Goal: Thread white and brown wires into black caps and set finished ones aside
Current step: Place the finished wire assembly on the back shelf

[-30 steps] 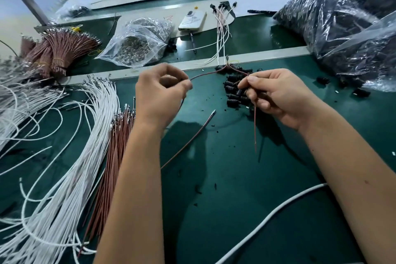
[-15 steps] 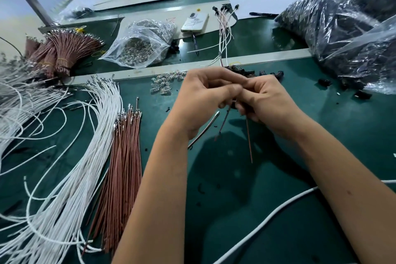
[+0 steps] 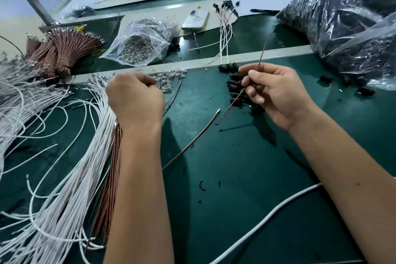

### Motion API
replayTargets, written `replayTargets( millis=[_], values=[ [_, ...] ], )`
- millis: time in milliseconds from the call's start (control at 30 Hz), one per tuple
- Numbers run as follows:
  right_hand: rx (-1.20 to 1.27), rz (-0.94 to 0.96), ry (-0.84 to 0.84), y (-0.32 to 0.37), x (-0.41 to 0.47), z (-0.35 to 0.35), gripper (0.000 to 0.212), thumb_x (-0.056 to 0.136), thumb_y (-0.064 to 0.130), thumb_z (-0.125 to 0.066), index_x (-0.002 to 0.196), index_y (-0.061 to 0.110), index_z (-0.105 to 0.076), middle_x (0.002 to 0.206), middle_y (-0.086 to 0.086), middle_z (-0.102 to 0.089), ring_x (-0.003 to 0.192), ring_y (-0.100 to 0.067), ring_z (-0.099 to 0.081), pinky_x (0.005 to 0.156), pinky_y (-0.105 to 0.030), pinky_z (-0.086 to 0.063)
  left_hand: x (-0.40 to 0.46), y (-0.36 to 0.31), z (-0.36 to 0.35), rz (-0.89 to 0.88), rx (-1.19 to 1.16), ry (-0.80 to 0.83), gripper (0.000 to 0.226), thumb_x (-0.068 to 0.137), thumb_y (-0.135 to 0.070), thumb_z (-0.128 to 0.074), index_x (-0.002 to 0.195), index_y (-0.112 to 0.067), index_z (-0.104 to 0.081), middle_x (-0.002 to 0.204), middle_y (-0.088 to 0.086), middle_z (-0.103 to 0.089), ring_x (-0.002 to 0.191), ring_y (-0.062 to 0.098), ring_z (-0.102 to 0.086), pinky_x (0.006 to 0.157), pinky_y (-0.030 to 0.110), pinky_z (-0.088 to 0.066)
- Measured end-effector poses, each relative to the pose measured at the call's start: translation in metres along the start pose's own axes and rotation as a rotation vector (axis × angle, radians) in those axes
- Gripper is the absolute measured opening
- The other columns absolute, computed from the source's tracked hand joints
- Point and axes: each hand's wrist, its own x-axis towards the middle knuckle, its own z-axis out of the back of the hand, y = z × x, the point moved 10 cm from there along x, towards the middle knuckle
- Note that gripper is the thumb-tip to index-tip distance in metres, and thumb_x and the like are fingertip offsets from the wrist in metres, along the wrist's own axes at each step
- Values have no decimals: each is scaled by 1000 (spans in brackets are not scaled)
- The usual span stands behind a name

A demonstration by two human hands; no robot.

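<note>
Behind left hand — fingertips hidden, blurred

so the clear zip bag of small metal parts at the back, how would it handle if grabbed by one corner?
The clear bag would probably sag and shift: it lies slumped and creased, its loose metal pieces heaped low. Likely heavy for its size, since it looks well filled. The glossy film may be slippery; whether the top is sealed cannot be told, so it might spill.
</note>
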Motion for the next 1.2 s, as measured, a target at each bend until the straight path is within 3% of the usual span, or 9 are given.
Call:
replayTargets(
  millis=[67,167,233,400,567,767,1033,1200],
  values=[
    [41,25,-28,4,1,5,21,101,-5,-51,98,1,-71,71,-6,-67,57,-12,-55,45,-16,-39,-7,-17,-16,-43,-234,35,17,82,-11,-76,94,-20,-81,84,-1,-77,77,12,-73,80,22,-57],
    [89,88,-124,12,1,19,20,101,-5,-52,98,1,-71,74,-7,-68,60,-13,-59,48,-18,-43,-28,-30,-72,105,-691,288,23,80,-3,-81,100,-13,-78,84,4,-77,75,19,-75,73,28,-61],
    [127,132,-207,17,0,30,20,102,-5,-52,97,2,-70,76,-9,-68,60,-14,-60,49,-18,-45,-40,-32,-94,131,-774,327,21,79,3,-80,97,-8,-77,84,8,-77,78,20,-74,76,30,-61],
    [218,180,-345,22,-2,51,22,102,-6,-50,94,2,-70,76,-9,-67,59,-13,-61,52,-18,-48,-48,-26,-118,126,-873,401,24,76,7,-81,90,-12,-78,85,4,-78,83,16,-75,83,28,-59],
    [223,179,-353,21,-4,52,22,102,-6,-50,95,2,-70,77,-9,-66,59,-13,-61,52,-18,-48,-52,-25,-124,116,-923,461,34,74,9,-82,101,-8,-71,87,7,-78,88,23,-76,86,38,-61],
    [216,153,-344,20,-5,50,22,102,-5,-49,97,0,-70,76,-9,-66,60,-14,-60,53,-19,-48,-52,-25,-125,136,-965,467,38,74,10,-81,105,-5,-66,87,7,-78,88,22,-76,84,34,-61],
    [244,109,-335,15,-5,47,22,102,-3,-50,98,3,-72,77,-6,-68,61,-12,-61,55,-17,-50,-52,-26,-127,138,-982,491,30,73,9,-83,96,-3,-68,86,9,-78,86,24,-77,80,30,-60],
    [202,82,-252,10,-3,35,20,103,-2,-52,96,3,-71,77,-7,-72,61,-12,-65,54,-16,-51,-54,-30,-126,124,-1046,524,16,78,11,-78,88,2,-71,86,23,-75,79,34,-75,79,35,-61]
  ],
)
